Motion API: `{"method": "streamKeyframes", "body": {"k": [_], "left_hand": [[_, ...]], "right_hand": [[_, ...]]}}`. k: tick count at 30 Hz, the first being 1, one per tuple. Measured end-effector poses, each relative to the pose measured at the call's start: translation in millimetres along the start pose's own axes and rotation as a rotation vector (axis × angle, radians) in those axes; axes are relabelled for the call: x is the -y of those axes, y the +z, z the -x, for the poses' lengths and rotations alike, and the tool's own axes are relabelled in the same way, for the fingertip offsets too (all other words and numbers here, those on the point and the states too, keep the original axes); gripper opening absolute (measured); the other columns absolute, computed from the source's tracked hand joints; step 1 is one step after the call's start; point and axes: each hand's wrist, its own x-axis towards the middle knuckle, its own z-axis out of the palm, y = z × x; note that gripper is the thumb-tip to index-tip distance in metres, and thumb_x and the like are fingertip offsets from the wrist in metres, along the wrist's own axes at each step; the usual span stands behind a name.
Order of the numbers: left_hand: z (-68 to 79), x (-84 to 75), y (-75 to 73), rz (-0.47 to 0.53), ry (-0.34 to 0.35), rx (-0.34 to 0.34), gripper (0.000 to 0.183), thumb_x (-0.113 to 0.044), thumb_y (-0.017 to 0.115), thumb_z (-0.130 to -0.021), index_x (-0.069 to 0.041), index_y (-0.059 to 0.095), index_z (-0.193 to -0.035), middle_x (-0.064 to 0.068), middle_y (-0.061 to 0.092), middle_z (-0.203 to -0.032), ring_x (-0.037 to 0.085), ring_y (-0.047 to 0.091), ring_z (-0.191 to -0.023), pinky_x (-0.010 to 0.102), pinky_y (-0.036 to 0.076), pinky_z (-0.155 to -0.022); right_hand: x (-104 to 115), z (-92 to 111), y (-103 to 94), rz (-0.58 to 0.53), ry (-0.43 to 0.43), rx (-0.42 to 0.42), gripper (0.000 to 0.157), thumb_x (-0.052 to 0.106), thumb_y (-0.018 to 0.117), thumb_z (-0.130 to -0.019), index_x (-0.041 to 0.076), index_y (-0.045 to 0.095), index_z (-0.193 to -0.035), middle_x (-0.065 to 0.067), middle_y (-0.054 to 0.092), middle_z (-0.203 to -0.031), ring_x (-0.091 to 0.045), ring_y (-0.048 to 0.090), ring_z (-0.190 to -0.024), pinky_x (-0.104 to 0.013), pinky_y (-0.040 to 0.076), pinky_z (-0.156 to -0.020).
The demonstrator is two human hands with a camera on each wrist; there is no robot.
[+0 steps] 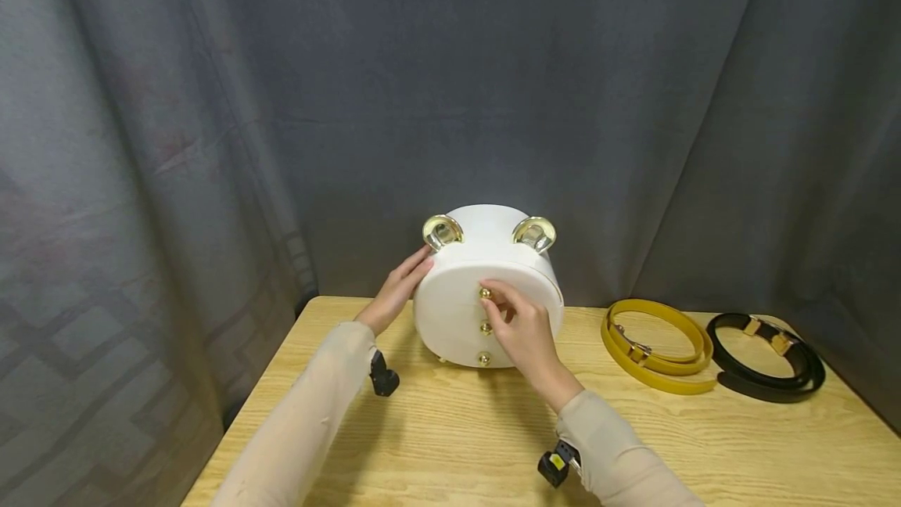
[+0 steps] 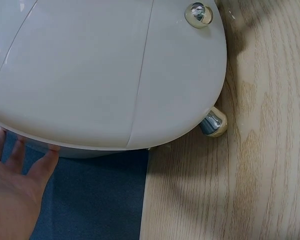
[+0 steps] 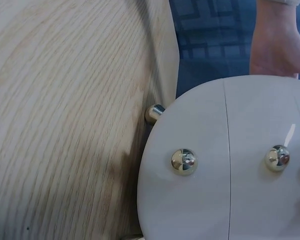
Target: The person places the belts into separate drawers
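A white rounded jewelry box (image 1: 450, 319) with drawer fronts stands on the table, two gold ear-shaped pieces (image 1: 442, 231) on its top. Three round gold knobs run down its front. My right hand (image 1: 524, 331) pinches the top knob (image 1: 486, 293) between thumb and forefinger. Against the box's left side rests my left hand (image 1: 396, 290), fingers extended. In the left wrist view, the fingertips of the left hand (image 2: 20, 175) lie along the box edge. The right wrist view shows the middle knob (image 3: 277, 158) and the bottom knob (image 3: 184, 161), with thin seams between drawers.
To the right on the wooden table (image 1: 450, 444) lie a coiled yellow belt (image 1: 693, 386) and a coiled black belt (image 1: 767, 391), both with gold-coloured metal parts. A grey curtain (image 1: 493, 84) hangs behind the table and along its left side.
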Motion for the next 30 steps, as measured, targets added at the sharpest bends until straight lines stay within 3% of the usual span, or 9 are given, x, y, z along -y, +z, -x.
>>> {"method": "streamKeyframes", "body": {"k": [12,20,24,27,30], "left_hand": [[-4.0,15.2,3.5,-0.032,0.048,-0.048,0.058,-0.044,0.047,-0.104,-0.026,0.031,-0.157,-0.002,0.027,-0.161,0.022,0.030,-0.144,0.048,0.037,-0.110],[0.9,20.1,4.4,-0.013,0.055,-0.061,0.058,-0.050,0.044,-0.104,-0.030,0.031,-0.156,-0.004,0.025,-0.161,0.020,0.021,-0.148,0.047,0.027,-0.116],[6.8,15.7,5.7,-0.014,0.062,-0.070,0.056,-0.046,0.041,-0.106,-0.026,0.030,-0.157,-0.004,0.025,-0.162,0.021,0.019,-0.149,0.047,0.022,-0.118],[8.5,18.6,6.8,0.000,0.081,-0.088,0.056,-0.041,0.039,-0.108,-0.020,0.028,-0.158,-0.004,0.024,-0.162,0.020,0.017,-0.149,0.044,0.017,-0.119],[8.6,27.7,8.2,0.022,0.123,-0.136,0.054,-0.039,0.040,-0.108,-0.018,0.033,-0.156,-0.003,0.029,-0.160,0.020,0.021,-0.148,0.043,0.018,-0.119]], "right_hand": [[-3.1,1.2,-0.2,-0.005,-0.012,0.009,0.031,-0.005,0.077,-0.082,0.003,0.071,-0.111,-0.006,0.071,-0.078,-0.013,0.065,-0.063,-0.027,0.052,-0.051],[2.4,-1.8,-0.4,-0.038,0.039,0.014,0.028,-0.005,0.076,-0.083,0.004,0.072,-0.109,-0.006,0.072,-0.077,-0.012,0.065,-0.061,-0.028,0.052,-0.051],[3.2,-2.3,0.8,-0.044,0.064,0.024,0.027,-0.006,0.075,-0.083,0.004,0.072,-0.108,-0.005,0.072,-0.077,-0.011,0.065,-0.062,-0.027,0.052,-0.052],[3.5,-2.7,2.3,-0.046,0.075,0.030,0.026,-0.006,0.075,-0.083,0.004,0.072,-0.107,-0.005,0.072,-0.077,-0.012,0.065,-0.063,-0.027,0.052,-0.053],[4.0,-3.3,4.2,-0.052,0.079,0.034,0.025,-0.006,0.075,-0.084,0.003,0.072,-0.107,-0.006,0.072,-0.078,-0.012,0.065,-0.063,-0.025,0.052,-0.053]]}}
